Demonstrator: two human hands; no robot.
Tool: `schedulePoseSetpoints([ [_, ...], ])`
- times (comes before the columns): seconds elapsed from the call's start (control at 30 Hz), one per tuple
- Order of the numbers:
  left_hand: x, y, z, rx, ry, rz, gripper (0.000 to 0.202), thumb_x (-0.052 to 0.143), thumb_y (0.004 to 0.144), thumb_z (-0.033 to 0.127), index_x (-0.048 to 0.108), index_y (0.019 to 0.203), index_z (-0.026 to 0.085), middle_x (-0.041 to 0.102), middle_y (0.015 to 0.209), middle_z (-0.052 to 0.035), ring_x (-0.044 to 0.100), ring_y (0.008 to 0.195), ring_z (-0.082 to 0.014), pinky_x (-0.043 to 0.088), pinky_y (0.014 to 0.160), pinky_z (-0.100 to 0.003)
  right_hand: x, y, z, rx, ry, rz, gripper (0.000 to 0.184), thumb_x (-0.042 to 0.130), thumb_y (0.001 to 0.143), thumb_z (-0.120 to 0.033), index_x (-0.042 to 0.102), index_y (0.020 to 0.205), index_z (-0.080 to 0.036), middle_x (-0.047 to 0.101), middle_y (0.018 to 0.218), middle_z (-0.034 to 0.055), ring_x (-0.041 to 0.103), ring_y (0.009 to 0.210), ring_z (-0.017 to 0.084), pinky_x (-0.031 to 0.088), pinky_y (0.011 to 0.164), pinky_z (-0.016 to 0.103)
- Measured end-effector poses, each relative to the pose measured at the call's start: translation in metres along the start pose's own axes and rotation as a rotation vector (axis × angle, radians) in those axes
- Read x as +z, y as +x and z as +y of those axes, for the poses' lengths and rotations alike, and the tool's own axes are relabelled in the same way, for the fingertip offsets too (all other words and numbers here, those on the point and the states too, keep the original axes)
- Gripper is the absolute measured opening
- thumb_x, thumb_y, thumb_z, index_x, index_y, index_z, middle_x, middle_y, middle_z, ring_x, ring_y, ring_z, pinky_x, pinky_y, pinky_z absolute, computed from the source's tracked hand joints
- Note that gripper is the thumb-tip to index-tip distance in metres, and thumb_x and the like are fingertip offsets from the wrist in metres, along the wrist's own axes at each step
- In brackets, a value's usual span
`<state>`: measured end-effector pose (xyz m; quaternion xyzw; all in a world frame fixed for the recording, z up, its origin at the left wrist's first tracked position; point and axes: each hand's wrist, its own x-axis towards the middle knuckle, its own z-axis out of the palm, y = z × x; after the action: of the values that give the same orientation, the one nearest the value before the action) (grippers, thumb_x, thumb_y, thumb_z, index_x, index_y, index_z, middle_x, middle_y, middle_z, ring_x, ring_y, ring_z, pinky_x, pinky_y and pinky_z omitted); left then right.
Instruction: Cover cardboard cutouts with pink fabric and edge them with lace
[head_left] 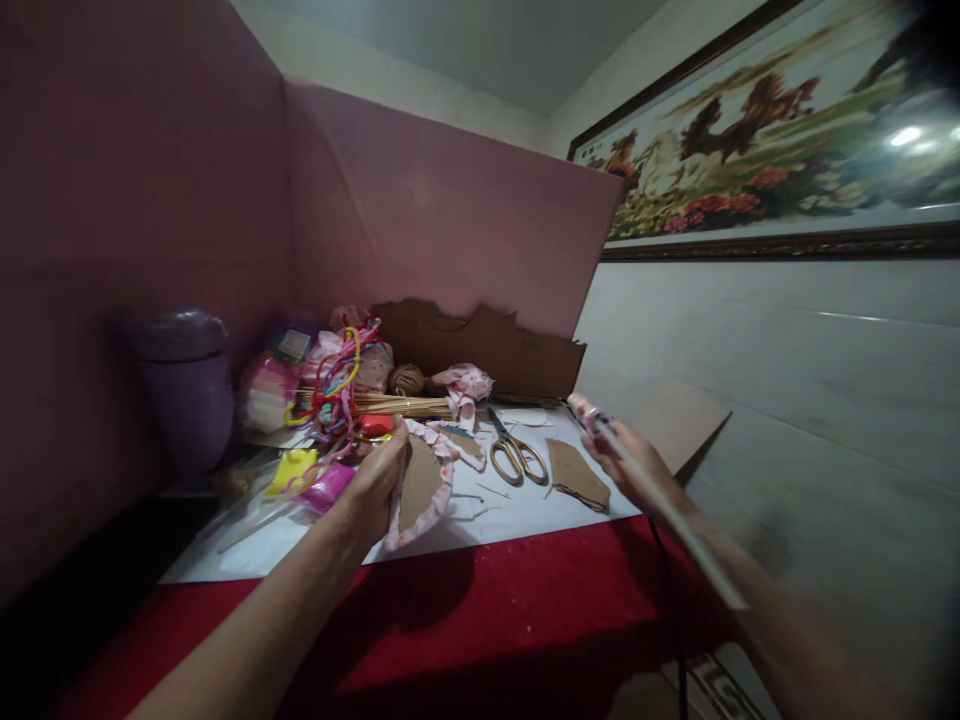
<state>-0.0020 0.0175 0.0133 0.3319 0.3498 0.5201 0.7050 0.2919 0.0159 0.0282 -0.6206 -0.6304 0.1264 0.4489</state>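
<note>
My left hand (376, 482) is closed on the edge of a rounded cardboard piece (421, 485) whose rim is wrapped in pale pink patterned fabric. To the right, my right hand (630, 462) is closed around what looks like a hot glue gun (589, 412), slightly blurred. A long whitish glue stick (675, 525) sticks out of its back, and a black cord hangs below. Between my hands, gold-handled scissors (517, 455) lie on the white sheet (480, 525). Beside them is a loose brown cardboard scrap (577, 475). A smaller fabric-edged cardboard piece (466, 445) rests behind the rounded one.
Colourful pipe cleaners (341, 385), thin wooden sticks (405, 405), a twine ball (406, 379) and pink fabric (463, 382) crowd the back left. A purple bin (187, 395) stands at far left. Torn cardboard (517, 355) leans behind. Red cloth (495, 610) covers the front.
</note>
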Motion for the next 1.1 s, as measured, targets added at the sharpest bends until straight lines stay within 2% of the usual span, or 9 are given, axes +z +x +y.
schedulePoseSetpoints([
  [0.17,0.0,-0.001,0.001,0.01,0.031,0.004,0.042,0.036,0.09,0.044,0.062,0.08,0.013,0.061,0.054,-0.0056,0.055,0.041,-0.0147,0.045,0.041,-0.025,0.012,0.001,0.057,0.056,-0.559,-0.219,0.034,0.043,0.084,-0.034,0.055,0.108,-0.014,0.064,0.099,0.0149,0.06,0.085,0.026,0.041,0.068,0.032],
  [0.3,-0.001,0.0,0.0,0.007,0.049,-0.016,0.045,0.032,0.09,0.046,0.061,0.086,0.011,0.063,0.058,-0.0067,0.057,0.044,-0.0148,0.045,0.042,-0.024,0.012,0.0,0.07,-0.014,-0.502,-0.243,0.028,0.048,0.081,-0.032,0.061,0.099,-0.015,0.062,0.098,0.0154,0.058,0.09,0.027,0.039,0.073,0.034],
  [0.43,-0.003,0.001,-0.002,0.008,0.031,-0.029,0.04,0.039,0.088,0.048,0.059,0.087,0.013,0.065,0.064,-0.0065,0.059,0.048,-0.0153,0.046,0.045,-0.024,0.012,-0.012,0.036,-0.125,-0.324,-0.082,0.009,0.057,0.076,-0.026,0.063,0.073,-0.021,0.059,0.076,0.0115,0.053,0.087,0.03,0.035,0.079,0.041],
  [0.57,-0.001,0.0,-0.002,0.025,0.041,-0.052,0.044,0.042,0.085,0.052,0.061,0.087,0.012,0.066,0.065,-0.0075,0.059,0.05,-0.0154,0.047,0.047,-0.024,0.039,-0.046,-0.034,-0.286,-0.009,-0.14,0.021,0.045,0.087,-0.029,0.064,0.092,-0.022,0.06,0.098,0.0071,0.052,0.096,0.023,0.036,0.087,0.035],
  [0.7,0.002,-0.002,-0.002,0.081,0.012,-0.077,0.044,0.042,0.086,0.05,0.06,0.099,0.012,0.068,0.073,-0.0084,0.062,0.057,-0.0159,0.049,0.053,-0.024,0.087,-0.065,-0.084,0.094,0.644,-0.174,0.026,0.054,0.079,-0.04,0.063,0.091,-0.019,0.06,0.086,0.005,0.054,0.077,0.018,0.042,0.062,0.027],
  [0.77,0.002,-0.001,-0.002,0.092,0.002,-0.106,0.043,0.045,0.085,0.048,0.059,0.104,0.012,0.069,0.077,-0.0092,0.064,0.059,-0.017,0.05,0.055,-0.026,0.106,-0.063,-0.094,0.293,0.937,-0.279,0.028,0.059,0.073,-0.043,0.062,0.083,-0.017,0.058,0.077,0.0029,0.05,0.062,0.013,0.037,0.05,0.022],
  [0.87,-0.002,0.002,-0.005,0.094,-0.006,-0.166,0.044,0.049,0.083,0.046,0.057,0.111,0.013,0.07,0.08,-0.0104,0.064,0.057,-0.0189,0.05,0.054,-0.029,0.122,-0.055,-0.097,0.36,1.189,-0.413,0.026,0.063,0.07,-0.041,0.06,0.074,-0.016,0.051,0.062,-0.0017,0.04,0.048,0.008,0.026,0.041,0.018],
  [0.97,-0.004,0.004,-0.007,0.108,0.001,-0.191,0.044,0.052,0.082,0.046,0.058,0.112,0.014,0.07,0.08,-0.0106,0.065,0.058,-0.0201,0.051,0.055,-0.03,0.128,-0.051,-0.093,0.385,1.256,-0.421,0.028,0.067,0.067,-0.041,0.057,0.068,-0.015,0.042,0.052,-0.0057,0.031,0.042,0.005,0.017,0.037,0.017],
  [1.1,-0.004,0.003,-0.011,0.117,0.018,-0.192,0.049,0.054,0.079,0.051,0.06,0.109,0.013,0.07,0.079,-0.0101,0.065,0.06,-0.0188,0.05,0.056,-0.027,0.134,-0.054,-0.084,0.378,1.232,-0.405,0.029,0.072,0.066,-0.039,0.056,0.07,-0.014,0.04,0.051,-0.007,0.029,0.04,0.003,0.018,0.036,0.015],
])
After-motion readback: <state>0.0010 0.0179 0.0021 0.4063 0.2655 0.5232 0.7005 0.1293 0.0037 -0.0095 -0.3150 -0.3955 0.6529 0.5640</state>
